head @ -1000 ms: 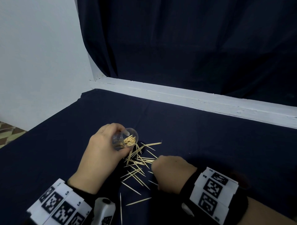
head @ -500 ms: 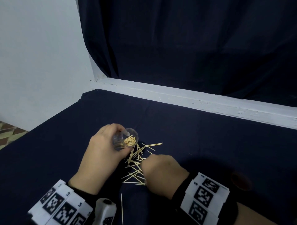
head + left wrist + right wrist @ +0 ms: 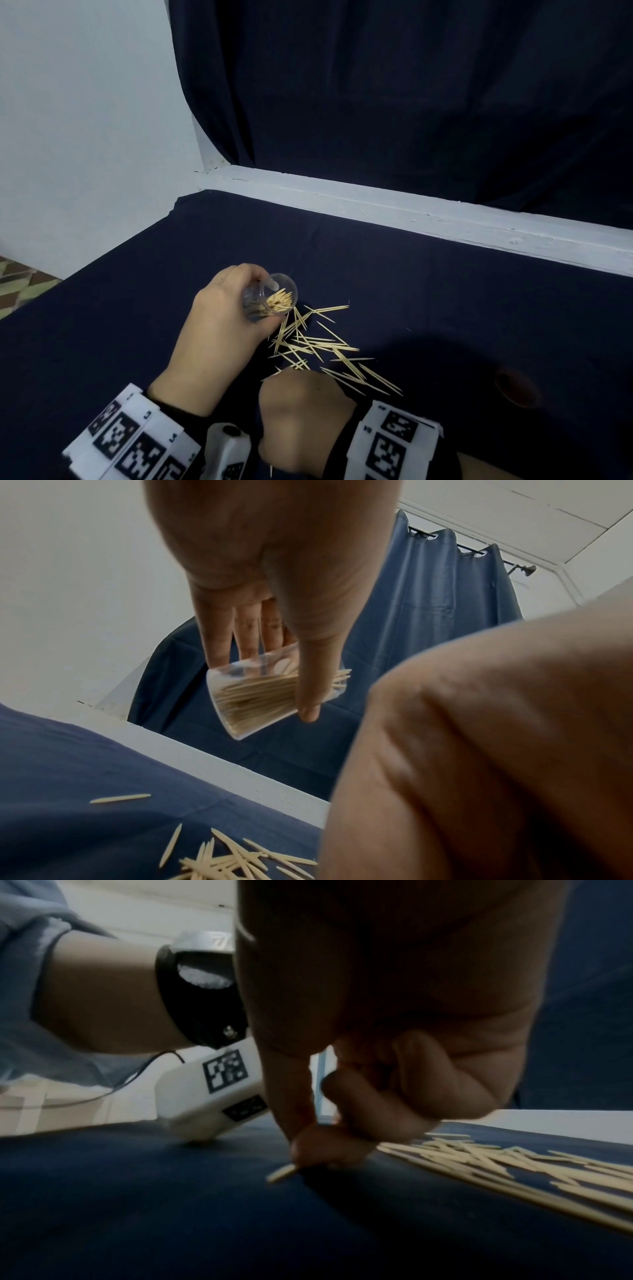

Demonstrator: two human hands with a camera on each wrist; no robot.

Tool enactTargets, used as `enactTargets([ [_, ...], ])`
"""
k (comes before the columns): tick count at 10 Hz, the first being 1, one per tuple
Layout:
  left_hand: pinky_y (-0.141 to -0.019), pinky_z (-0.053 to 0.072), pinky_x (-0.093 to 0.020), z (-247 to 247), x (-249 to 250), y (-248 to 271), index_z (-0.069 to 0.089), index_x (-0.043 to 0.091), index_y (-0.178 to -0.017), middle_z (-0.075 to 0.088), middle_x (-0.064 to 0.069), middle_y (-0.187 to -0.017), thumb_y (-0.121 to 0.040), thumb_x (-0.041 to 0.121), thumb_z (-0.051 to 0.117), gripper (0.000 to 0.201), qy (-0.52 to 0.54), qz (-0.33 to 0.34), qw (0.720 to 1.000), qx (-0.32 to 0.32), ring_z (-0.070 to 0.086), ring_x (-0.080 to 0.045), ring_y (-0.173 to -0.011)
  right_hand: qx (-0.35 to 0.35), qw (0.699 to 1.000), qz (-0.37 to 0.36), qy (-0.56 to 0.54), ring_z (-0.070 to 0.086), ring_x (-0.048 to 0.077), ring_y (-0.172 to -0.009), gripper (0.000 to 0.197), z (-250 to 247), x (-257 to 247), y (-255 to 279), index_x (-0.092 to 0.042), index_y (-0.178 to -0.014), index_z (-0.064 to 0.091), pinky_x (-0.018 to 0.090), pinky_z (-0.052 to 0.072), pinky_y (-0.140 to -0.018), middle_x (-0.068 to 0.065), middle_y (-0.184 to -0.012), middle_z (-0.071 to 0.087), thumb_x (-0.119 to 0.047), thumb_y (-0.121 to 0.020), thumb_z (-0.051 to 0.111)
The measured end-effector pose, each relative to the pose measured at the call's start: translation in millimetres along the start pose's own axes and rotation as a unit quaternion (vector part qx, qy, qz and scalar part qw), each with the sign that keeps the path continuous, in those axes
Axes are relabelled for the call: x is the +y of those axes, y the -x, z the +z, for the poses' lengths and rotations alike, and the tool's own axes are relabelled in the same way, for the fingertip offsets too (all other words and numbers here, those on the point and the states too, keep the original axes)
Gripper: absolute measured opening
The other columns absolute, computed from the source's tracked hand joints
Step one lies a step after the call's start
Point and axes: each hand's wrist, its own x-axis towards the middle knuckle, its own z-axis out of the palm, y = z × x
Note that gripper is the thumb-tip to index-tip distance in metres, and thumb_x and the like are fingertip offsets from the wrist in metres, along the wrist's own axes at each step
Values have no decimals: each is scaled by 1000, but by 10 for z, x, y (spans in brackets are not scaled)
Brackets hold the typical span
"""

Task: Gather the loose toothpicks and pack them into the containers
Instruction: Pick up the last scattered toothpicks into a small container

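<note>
1. Pinching a single toothpick [image 3: 281,1173] against the dark cloth [image 3: 445,308], the right hand [image 3: 305,411] sits with curled fingers at the near edge of the loose toothpicks [image 3: 318,346].
2. Beyond that pile, the left hand [image 3: 219,325] grasps a clear container [image 3: 270,298], tilted above the cloth and partly filled with toothpicks.
3. Past the pile runs a white ledge [image 3: 411,212].

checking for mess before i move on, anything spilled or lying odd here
Yes: loose toothpicks lie scattered criss-cross on the dark cloth. The left hand holds the clear container tipped sideways, part-filled.
</note>
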Motion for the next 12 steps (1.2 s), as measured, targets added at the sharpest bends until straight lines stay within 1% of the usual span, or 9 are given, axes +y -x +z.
enactTargets([
  [1, -69, 35, 1, 3, -18, 0, 54, 36, -83, 55, 19, -88, -59, 14, 87, 46, -2, 2, 1000, -2, 50, 11, -92, 34, 999, 9, -15, 63, 34, -94, 17, 50, 28, 8, -7, -81, 55, 29, 41, -67, 15, -101, 64, -22, -87, 61],
  [2, -69, 35, 1, 0, -30, 1, 53, 39, -81, 56, 18, -87, -58, 16, 87, 48, -4, 5, 1000, -1, 49, 10, -93, -9, 999, 45, -30, 58, 34, -107, 12, -111, 84, 90, -5, -92, 56, 35, 45, -80, 16, -117, 58, -16, -89, 59],
  [3, -69, 35, 1, 1, -20, 5, 50, 41, -79, 55, 17, -86, -59, 17, 87, 48, -1, 0, 1000, 1, 49, 13, -91, 31, 995, 90, -6, 57, 31, -112, 25, -207, 281, 99, -9, -115, 58, 36, 46, -87, 11, -122, 57, -16, -91, 56],
  [5, -68, 35, 1, -3, -24, 1, 56, 35, -84, 55, 18, -88, -60, 16, 86, 43, 0, -10, 1000, -1, 47, 13, -94, 49, 974, 209, -72, 50, 30, -115, 26, -365, 850, 116, -8, -117, 54, 35, 43, -91, 11, -125, 50, -15, -93, 47],
  [6, -68, 36, 1, -13, -17, 1, 53, 39, -82, 56, 17, -89, -60, 17, 87, 45, 3, -9, 1000, -5, 47, 14, -93, -9, 973, 214, -88, 42, 28, -120, 48, -313, 1001, 180, -11, -124, 47, 39, 40, -98, 7, -126, 41, -40, -89, 60],
  [7, -69, 36, 1, -11, -15, -1, 57, 34, -84, 56, 17, -89, -60, 17, 87, 41, 2, -11, 1000, -5, 49, 13, -91, -42, 972, 211, -94, 48, 26, -116, 75, -279, 988, 267, -14, -123, 43, 39, 46, -92, 3, -124, 42, -46, -67, 81],
  [9, -68, 35, 1, -10, -3, -3, 52, 40, -80, 56, 17, -89, -60, 19, 86, 45, -1, -11, 1000, -10, 47, 14, -92, -18, 977, 195, -80, 60, 25, -96, 42, -258, 909, 177, -10, -110, 55, 27, 41, -68, 9, -118, 56, -21, -77, 78],
  [11, -67, 34, 2, -9, -13, -3, 51, 41, -79, 55, 18, -89, -60, 19, 87, 46, -3, -9, 1000, -11, 48, 15, -91, 23, 977, 175, -120, 55, 19, -80, 22, -264, 880, -74, -5, -109, 63, 23, 43, -68, 12, -112, 64, -9, -87, 63],
  [12, -67, 35, 1, -1, -28, -3, 50, 43, -78, 56, 17, -89, -60, 20, 87, 47, -6, -5, 1000, -10, 49, 12, -91, 52, 967, 160, -189, 58, 18, -86, 20, -306, 898, -74, -5, -102, 64, 27, 44, -73, 12, -109, 65, -17, -86, 67],
])
